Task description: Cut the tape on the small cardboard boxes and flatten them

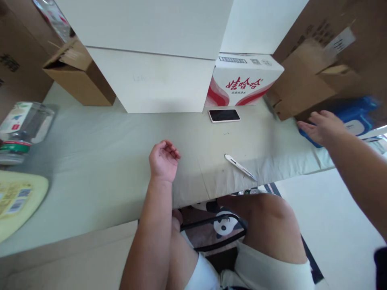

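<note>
My left hand (pixel 165 161) rests palm up on the pale cloth-covered table (pixel 99 161), its fingers loosely curled and nothing in them. At the right, my right hand (pixel 323 128) reaches over a blue soft-looking pack (pixel 359 121) with a white label. Its fingers are stretched out and hold nothing; whether they touch the pack I cannot tell. Between the hands lies a slim white craft knife (pixel 238 166) with a thin pointed tip, close to the table's front edge. Farther back a phone (pixel 224 115) lies flat with its screen dark.
White boxes (pixel 163 80) stand at the back, beside a red-and-white carton (pixel 243 82). Cardboard boxes stand left (pixel 87 80) and right (pixel 302 84). A clear plastic bottle (pixel 16 151) and a yellow bottle (pixel 33 193) lie at the left edge.
</note>
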The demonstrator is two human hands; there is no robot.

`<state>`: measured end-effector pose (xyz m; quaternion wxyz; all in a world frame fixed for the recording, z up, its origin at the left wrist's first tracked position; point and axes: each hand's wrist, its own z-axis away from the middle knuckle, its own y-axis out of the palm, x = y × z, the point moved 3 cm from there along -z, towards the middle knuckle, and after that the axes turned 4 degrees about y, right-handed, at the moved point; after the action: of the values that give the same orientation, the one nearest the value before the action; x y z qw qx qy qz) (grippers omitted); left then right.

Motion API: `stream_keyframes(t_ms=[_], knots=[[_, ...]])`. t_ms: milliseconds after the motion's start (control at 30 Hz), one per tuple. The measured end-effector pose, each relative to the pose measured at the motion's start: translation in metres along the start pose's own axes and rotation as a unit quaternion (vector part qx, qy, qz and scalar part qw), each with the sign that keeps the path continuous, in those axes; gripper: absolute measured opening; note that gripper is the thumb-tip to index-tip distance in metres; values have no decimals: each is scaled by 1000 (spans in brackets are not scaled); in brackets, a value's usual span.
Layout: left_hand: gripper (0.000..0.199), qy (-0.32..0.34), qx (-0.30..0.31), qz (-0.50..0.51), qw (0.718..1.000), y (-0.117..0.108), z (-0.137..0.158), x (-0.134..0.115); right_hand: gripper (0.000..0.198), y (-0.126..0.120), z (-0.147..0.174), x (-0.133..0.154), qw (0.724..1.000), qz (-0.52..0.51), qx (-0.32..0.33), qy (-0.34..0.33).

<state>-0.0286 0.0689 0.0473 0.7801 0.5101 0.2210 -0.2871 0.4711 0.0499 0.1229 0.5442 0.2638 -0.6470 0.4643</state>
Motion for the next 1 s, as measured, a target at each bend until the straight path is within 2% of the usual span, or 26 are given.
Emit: stream_keyframes(t_ms=[67, 133, 200, 300, 433, 467, 533, 567, 633, 700, 767, 867, 933, 1000], knots=[[12, 7, -5, 10, 1000, 0, 0, -3, 45, 26, -26, 5, 999, 15, -37, -9], [12, 15, -11, 27, 999, -3, 1, -7, 39, 71, -33, 9, 999, 36, -26, -17], [12, 20, -19, 54, 998, -8, 2, -13, 32, 135, -24, 17, 997, 57, 32, -35], [15, 18, -27, 105, 994, -17, 3, -23, 23, 249, 7, 44, 978, 101, 155, -101], [21, 15, -31, 178, 984, -33, 1, -39, 20, 405, 61, 103, 916, 159, 297, -219], [22, 19, -34, 188, 981, -37, 1, -43, 23, 442, 75, 121, 878, 199, 324, -292], [23, 31, -46, 201, 978, -47, 1, -52, 31, 510, 97, 155, 813, 245, 346, -400], [24, 36, -53, 204, 977, -52, 0, -55, 35, 540, 105, 170, 792, 266, 346, -428], [25, 47, -64, 211, 974, -63, 0, -61, 46, 592, 111, 196, 776, 310, 326, -441], [25, 55, -69, 219, 972, -72, 0, -67, 57, 629, 110, 214, 781, 334, 308, -428], [24, 60, -73, 228, 969, -80, 0, -72, 59, 652, 102, 226, 803, 349, 271, -400], [22, 64, -78, 244, 965, -86, 1, -79, 42, 665, 86, 233, 831, 378, 204, -353], [21, 62, -82, 249, 963, -86, 1, -81, 33, 668, 78, 233, 834, 392, 205, -331], [21, 66, -86, 238, 965, -85, 0, -81, 41, 669, 76, 233, 831, 391, 225, -326]])
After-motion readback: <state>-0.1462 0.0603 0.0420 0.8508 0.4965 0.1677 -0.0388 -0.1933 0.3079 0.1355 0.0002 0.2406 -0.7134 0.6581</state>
